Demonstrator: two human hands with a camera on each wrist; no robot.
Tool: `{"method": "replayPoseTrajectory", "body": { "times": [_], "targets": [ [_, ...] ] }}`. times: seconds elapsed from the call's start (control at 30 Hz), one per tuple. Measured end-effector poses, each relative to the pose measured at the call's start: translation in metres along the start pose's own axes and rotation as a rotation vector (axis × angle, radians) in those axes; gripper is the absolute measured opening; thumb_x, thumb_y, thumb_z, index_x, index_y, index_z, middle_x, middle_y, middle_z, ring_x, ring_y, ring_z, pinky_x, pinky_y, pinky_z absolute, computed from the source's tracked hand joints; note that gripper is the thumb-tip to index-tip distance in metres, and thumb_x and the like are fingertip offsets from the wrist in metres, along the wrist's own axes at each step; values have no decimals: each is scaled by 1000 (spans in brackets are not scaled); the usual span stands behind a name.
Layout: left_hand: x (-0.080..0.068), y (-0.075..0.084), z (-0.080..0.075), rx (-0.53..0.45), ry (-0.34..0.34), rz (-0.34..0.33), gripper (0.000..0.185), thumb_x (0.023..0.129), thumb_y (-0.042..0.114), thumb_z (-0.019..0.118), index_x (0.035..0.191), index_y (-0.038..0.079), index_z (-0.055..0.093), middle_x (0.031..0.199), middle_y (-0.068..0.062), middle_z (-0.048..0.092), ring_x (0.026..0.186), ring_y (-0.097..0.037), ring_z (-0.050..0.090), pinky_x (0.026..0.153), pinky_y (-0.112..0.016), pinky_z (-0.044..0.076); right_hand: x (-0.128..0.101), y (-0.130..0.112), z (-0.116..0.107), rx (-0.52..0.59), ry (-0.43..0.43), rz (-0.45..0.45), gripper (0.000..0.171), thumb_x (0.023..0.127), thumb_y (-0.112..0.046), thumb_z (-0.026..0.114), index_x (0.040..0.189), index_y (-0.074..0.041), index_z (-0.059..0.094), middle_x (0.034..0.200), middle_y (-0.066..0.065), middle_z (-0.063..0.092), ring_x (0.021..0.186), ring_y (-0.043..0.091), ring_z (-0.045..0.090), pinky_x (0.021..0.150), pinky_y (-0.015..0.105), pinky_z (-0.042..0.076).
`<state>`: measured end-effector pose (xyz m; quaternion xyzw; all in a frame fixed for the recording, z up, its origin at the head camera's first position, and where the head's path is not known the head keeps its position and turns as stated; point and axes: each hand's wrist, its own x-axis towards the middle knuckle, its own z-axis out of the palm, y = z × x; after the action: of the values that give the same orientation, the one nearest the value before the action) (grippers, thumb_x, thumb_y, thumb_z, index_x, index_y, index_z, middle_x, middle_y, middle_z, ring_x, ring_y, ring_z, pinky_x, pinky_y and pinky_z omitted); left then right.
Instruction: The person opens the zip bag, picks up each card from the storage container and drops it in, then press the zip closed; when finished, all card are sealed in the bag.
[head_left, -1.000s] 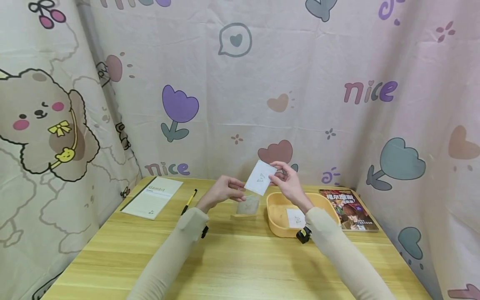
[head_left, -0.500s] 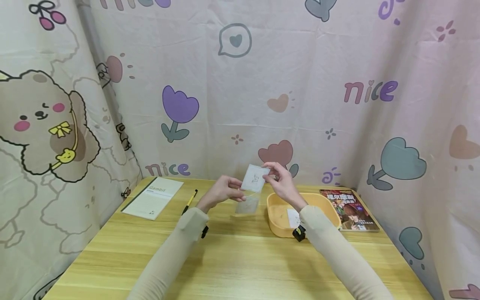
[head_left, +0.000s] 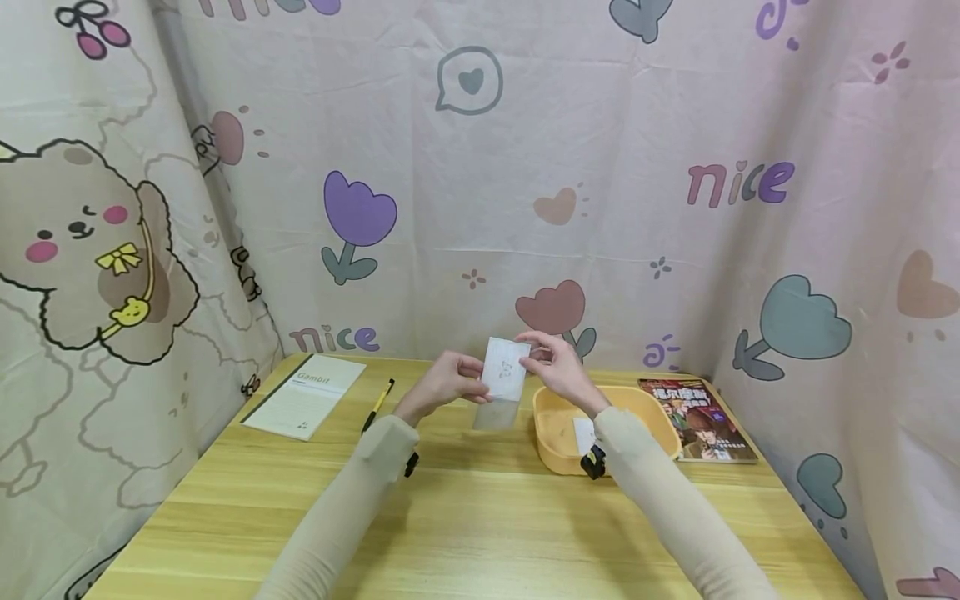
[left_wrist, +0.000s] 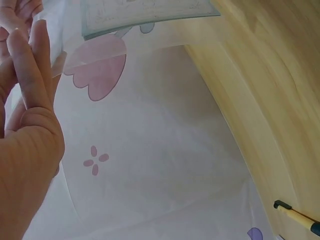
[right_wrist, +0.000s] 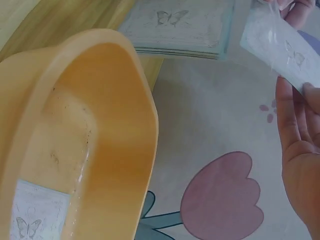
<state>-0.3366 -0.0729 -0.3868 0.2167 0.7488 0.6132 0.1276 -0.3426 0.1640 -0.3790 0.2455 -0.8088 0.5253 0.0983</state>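
Observation:
My left hand (head_left: 471, 382) pinches a clear plastic sleeve (head_left: 498, 412) by its upper edge above the table. My right hand (head_left: 534, 357) pinches a small white card (head_left: 504, 370) with a faint butterfly drawing, held upright with its lower end at the sleeve's mouth. In the right wrist view the card (right_wrist: 282, 49) shows glossy film over it, beside my right fingers (right_wrist: 299, 145). The left wrist view shows my left fingers (left_wrist: 27, 75) against the sleeve's edge. A stack of similar cards (right_wrist: 180, 22) lies on the table under the hands.
A yellow tub (head_left: 645, 407) stands right of the hands with one card (head_left: 583, 433) inside. A magazine (head_left: 697, 417) lies at the far right. A notebook (head_left: 303, 404) and a pen (head_left: 378, 402) lie on the left. Patterned curtains close in the table.
My right hand has brought the card down and to the left, turning it upright over the sleeve. My left hand has stayed almost still.

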Motion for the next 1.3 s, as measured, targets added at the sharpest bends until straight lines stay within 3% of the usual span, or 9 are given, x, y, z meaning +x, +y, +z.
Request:
{"method": "replayPoseTrajectory", "body": {
  "times": [0.2,0.33,0.57,0.67,0.83,1.07,1.3],
  "targets": [
    [-1,-2,-1,-4,-7,1,26,84,-7,69,110,-11,66,97,-22,72,79,-28,74,80,-46,63,1,6,4,-48,-86,-39,34,90,1,66,123,-6,63,90,11,62,78,15,68,66,28,62],
    [-1,-2,-2,-14,-10,7,26,85,-8,68,110,-11,66,97,-23,72,79,-30,74,77,-41,64,-1,7,7,-109,-96,-71,32,90,0,66,122,-5,64,84,8,65,77,15,68,67,26,60],
    [-2,0,-2,-18,-13,9,31,85,-8,67,115,-12,63,102,-26,71,78,-25,74,78,-41,64,-8,7,10,-197,-80,-148,20,90,-3,68,109,-8,72,107,6,71,93,20,67,77,31,63],
    [-2,1,-2,-20,-9,5,37,85,-7,68,121,-12,61,105,-27,70,78,-24,74,81,-45,63,-9,8,10,-219,-70,-162,18,89,-4,69,105,-9,74,105,4,72,94,20,67,78,36,63],
    [-2,1,-3,-8,-1,2,39,85,-5,69,123,-11,61,105,-26,70,79,-25,75,79,-43,63,-10,9,9,-228,-77,-157,18,89,-4,67,102,-13,77,96,1,71,90,15,65,78,41,63],
    [-3,0,-3,5,3,4,37,86,-4,69,123,-10,61,106,-25,70,79,-25,75,77,-40,64,-11,10,8,-235,-74,-161,16,89,-6,66,100,-11,77,94,0,70,88,14,64,74,36,62],
    [-3,-1,-2,2,-4,-3,40,88,-5,68,126,-14,57,115,-27,68,82,-26,75,76,-37,64,-15,16,6,-189,-74,-93,13,91,-11,68,101,-12,76,97,1,70,89,14,65,76,27,62]
  ]
}}
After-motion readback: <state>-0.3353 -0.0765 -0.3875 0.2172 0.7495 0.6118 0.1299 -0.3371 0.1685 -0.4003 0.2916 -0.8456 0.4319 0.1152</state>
